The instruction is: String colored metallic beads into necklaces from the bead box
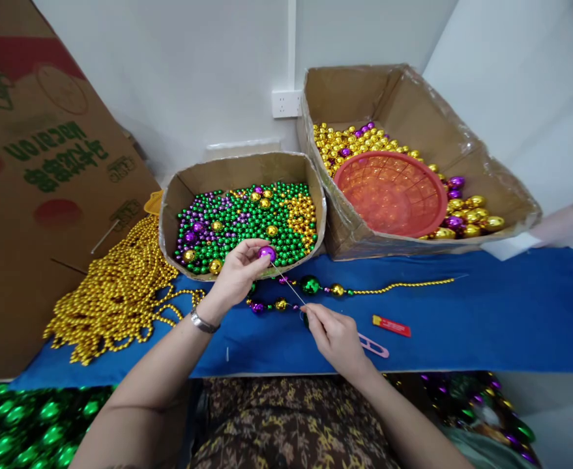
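Observation:
Between the thumb and fingers of my left hand (243, 270) is a shiny purple bead (266, 253), held just over the front rim of the smaller bead box. My right hand (335, 335) pinches a thin, straight needle (287, 283), whose far tip meets the purple bead; whether it has entered the hole cannot be made out. Behind and below the needle lies a strung bead necklace (310, 284) of green, gold and purple beads, ending to the right in a gold bead strand (403, 284). Part of the necklace is hidden by my hands.
The smaller cardboard box (169, 225) holds small green, purple and gold beads. A larger box (349, 244) contains bigger beads and a red basket (388, 228). Gold bead strands (115, 299) are heaped left. A red lighter (392, 326) and pink cutter (375, 346) lie on the blue cloth (486, 326).

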### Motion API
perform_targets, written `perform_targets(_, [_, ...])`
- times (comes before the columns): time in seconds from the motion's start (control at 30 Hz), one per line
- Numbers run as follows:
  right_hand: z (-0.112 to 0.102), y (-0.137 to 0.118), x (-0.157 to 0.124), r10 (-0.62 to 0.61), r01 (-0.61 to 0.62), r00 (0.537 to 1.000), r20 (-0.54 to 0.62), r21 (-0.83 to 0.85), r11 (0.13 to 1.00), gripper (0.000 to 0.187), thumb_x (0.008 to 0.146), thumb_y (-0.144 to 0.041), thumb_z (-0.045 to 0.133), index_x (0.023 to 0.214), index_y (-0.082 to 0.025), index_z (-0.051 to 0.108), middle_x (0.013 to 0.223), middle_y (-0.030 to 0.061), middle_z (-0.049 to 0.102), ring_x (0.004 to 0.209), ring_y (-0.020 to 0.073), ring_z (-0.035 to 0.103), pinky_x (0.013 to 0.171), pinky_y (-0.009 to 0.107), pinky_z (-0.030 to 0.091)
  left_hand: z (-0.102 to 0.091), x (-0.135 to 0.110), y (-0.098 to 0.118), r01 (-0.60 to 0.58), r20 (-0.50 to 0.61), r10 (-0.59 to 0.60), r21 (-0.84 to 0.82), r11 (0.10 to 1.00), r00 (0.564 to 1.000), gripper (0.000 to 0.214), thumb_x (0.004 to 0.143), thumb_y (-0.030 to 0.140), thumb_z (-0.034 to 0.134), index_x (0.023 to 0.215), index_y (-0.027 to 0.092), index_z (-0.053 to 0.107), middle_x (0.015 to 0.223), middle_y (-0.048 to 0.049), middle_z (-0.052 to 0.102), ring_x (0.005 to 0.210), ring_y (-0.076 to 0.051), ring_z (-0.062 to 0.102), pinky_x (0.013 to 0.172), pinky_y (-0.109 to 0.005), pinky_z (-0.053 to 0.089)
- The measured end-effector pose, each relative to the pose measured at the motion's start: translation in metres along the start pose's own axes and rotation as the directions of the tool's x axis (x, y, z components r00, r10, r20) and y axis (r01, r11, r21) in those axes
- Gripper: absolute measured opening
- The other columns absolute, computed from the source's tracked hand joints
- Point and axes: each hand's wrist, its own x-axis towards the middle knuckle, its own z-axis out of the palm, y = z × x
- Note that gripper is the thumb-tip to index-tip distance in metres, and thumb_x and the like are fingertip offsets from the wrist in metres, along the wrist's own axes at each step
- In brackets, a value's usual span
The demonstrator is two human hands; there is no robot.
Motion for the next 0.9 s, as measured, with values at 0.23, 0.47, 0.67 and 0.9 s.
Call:
perform_targets(0.23, [0.003,0.001,0.000,-0.009,0.009,1.000,0.001,0.000,1.000,0.020,0.097,-0.016,0.043,0.097,-0.020,0.063,0.090,0.0018,0.075,0.076,0.0141,0.072,0.067,0.022,0.050,0.013,-0.019,-0.014,-0.160,0.089,0.146,0.177,0.971,0.985,0.066,0.066,0.019,0.083,0.123,0.024,0.050,0.108,-0.0060,0.064,0.097,-0.017,0.063,0.081,-0.028,0.053])
perform_targets(0.47, [0.000,0.003,-0.002,0.018,-0.018,1.000,-0.017,-0.011,1.000,0.021,0.098,-0.020,0.042,0.094,-0.019,0.062,0.080,0.0029,0.072,0.069,0.0138,0.068,0.065,0.022,0.047,0.007,-0.016,-0.013,-0.048,0.305,-0.006,0.170,0.984,0.952,0.064,0.076,0.029,0.075,0.132,0.024,0.046,0.121,-0.0106,0.060,0.108,-0.021,0.060,0.087,-0.034,0.053])
perform_targets(0.67, [-0.006,0.009,-0.003,0.042,-0.047,0.997,-0.063,-0.068,0.997,0.022,0.099,-0.022,0.042,0.085,-0.019,0.059,0.065,0.0001,0.064,0.059,0.0123,0.062,0.060,0.022,0.041,-0.006,0.041,-0.007,-0.249,0.261,0.050,0.825,0.507,0.964,0.020,0.090,0.027,0.054,0.102,0.016,0.065,0.099,-0.0081,0.070,0.092,-0.019,0.065,0.081,-0.032,0.051])
perform_targets(0.9, [-0.008,0.013,-0.004,0.066,-0.072,0.995,-0.079,-0.074,0.995,0.022,0.099,-0.023,0.042,0.087,-0.019,0.060,0.068,0.0009,0.065,0.060,0.0127,0.062,0.061,0.022,0.042,0.006,0.074,-0.023,-0.339,0.317,-0.218,0.938,-0.073,0.923,0.021,0.084,0.010,0.049,0.091,0.014,0.068,0.088,-0.0129,0.069,0.091,-0.025,0.063,0.077,-0.034,0.048])
